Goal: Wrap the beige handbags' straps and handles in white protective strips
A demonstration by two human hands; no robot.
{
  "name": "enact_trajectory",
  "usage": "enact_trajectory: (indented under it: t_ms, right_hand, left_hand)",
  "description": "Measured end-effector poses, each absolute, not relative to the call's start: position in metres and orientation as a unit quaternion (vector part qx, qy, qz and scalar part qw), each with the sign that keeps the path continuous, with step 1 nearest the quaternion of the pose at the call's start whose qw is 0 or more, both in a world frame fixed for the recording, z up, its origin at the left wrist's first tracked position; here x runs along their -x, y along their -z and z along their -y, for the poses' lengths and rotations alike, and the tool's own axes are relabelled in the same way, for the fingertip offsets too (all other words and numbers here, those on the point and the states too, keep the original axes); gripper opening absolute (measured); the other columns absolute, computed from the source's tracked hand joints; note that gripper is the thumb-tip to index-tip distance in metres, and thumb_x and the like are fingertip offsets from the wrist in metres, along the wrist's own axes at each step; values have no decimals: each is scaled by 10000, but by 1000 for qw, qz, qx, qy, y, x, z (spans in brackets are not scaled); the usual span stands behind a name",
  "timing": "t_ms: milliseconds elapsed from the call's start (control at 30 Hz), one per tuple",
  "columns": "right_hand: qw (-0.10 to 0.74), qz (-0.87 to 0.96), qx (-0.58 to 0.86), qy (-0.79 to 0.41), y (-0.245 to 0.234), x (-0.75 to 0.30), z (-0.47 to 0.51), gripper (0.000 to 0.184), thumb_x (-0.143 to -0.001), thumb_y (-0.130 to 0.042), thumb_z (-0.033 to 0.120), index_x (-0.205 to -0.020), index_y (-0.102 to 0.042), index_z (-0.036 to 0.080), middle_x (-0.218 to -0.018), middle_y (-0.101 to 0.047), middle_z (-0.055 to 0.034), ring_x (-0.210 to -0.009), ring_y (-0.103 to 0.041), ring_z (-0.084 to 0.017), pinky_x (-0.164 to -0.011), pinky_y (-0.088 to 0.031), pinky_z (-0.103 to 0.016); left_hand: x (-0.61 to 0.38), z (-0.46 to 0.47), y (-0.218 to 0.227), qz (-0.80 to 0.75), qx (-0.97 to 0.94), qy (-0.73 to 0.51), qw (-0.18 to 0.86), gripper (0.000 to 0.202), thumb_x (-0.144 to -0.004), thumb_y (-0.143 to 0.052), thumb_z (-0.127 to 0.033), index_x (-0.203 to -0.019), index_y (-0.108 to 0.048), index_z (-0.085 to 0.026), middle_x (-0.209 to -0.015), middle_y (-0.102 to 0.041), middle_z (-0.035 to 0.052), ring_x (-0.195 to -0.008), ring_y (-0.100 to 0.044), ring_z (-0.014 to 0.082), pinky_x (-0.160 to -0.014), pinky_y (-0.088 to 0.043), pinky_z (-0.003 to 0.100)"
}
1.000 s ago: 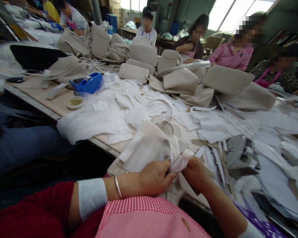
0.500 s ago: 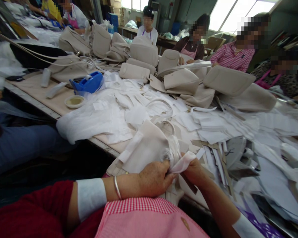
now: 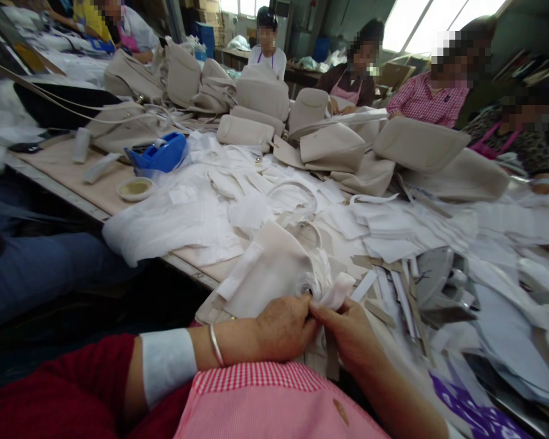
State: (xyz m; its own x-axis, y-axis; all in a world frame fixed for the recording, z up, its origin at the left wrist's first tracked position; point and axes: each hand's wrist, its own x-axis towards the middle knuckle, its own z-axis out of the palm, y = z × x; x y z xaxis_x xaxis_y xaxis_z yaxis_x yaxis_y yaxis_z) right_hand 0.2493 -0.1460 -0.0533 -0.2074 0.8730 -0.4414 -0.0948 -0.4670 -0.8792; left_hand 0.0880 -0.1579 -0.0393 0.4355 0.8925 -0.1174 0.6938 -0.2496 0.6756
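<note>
Hands: The left hand point(image 3: 283, 326) and the right hand point(image 3: 352, 332) were close together at 6 o'clock, with their fingertips meeting.
Left hand: Its fingers were curled shut and pinched the frilly edge of the cream cloth piece point(image 3: 269, 268). A thin bracelet point(image 3: 216, 344) sat on the wrist.
Right hand: Its thumb and fingers pinched the same edge from the 3 o'clock side. A small white fold point(image 3: 337, 288) stuck up just above them.
Cloth look: It was pale cream, soft and smooth, with a white strip along one side. The end by the hands was bunched and fuzzy.
Cloth place: It lay at the near edge of the table point(image 3: 64, 183), just past the hands toward 12 o'clock, and it hung a little over the edge.
Long way: It ran from 8 o'clock up to 2 o'clock. The bunched end pointed to 4 o'clock, into the fingers.
Near it: White paper sheets point(image 3: 393, 238) lay at 2 o'clock.
Far off: A blue tape holder point(image 3: 162, 155) and a small dish point(image 3: 135, 189) sat at 10 o'clock. Cream bags point(image 3: 263, 97) were piled at 12 o'clock, and other people sat behind them.
</note>
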Motion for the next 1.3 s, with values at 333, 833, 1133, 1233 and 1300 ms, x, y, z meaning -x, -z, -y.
enact_trajectory:
  t_ms: [333, 833, 1133, 1233, 1300]
  right_hand:
    - [447, 237, 522, -687, 51, -231, 148, 284, -604, -870, 249, -808, -707, 138, -688, -714, -27, -585, -643, -155, -554, -519, -255]
    - [464, 179, 503, -707, 46, -225, 142, 202, -586, -839, 236, -725, -721, 149, -651, -696, -2, -579, -581, -118, -584, -472, -229]
    - [464, 191, 499, -706, 41, -226, 143, 216, -587, -832, 245, -749, -738, 137, -654, -705, -15, -604, -579, -131, -612, -449, -242]
    - [460, 193, 507, -703, 42, -226, 143, 218, -590, -831, 253, -743, -726, 138, -641, -693, -10, -591, -566, -130, -590, -436, -242]
    - [458, 199, 512, -699, 44, -227, 142, 220, -603, -828, 260, -754, -722, 138, -649, -693, -14, -594, -566, -137, -586, -435, -250]
  left_hand:
    - [-84, 159, 36, -496, -722, -230, 424, 198, -882, -567, -337, -866, -650, -158, -760, -687, 37, -655, -607, 165, -587, -435, 258]
    - [-68, 151, 38, -548, -660, -387, 339, 334, -823, -677, -305, -1126, -665, -163, -666, -548, -27, -585, -502, 118, -586, -445, 244]
    - [-70, 141, 42, -510, -705, -401, 287, 120, -906, -605, -210, -953, -713, -192, -840, -622, 41, -791, -602, 158, -758, -505, 286]
    - [-69, 140, 42, -510, -717, -390, 271, 116, -915, -578, -190, -923, -693, -184, -854, -613, 45, -815, -597, 167, -786, -503, 299]
    - [-69, 142, 38, -516, -734, -371, 241, 138, -930, -529, -177, -914, -667, -178, -863, -597, 52, -820, -585, 173, -788, -500, 306]
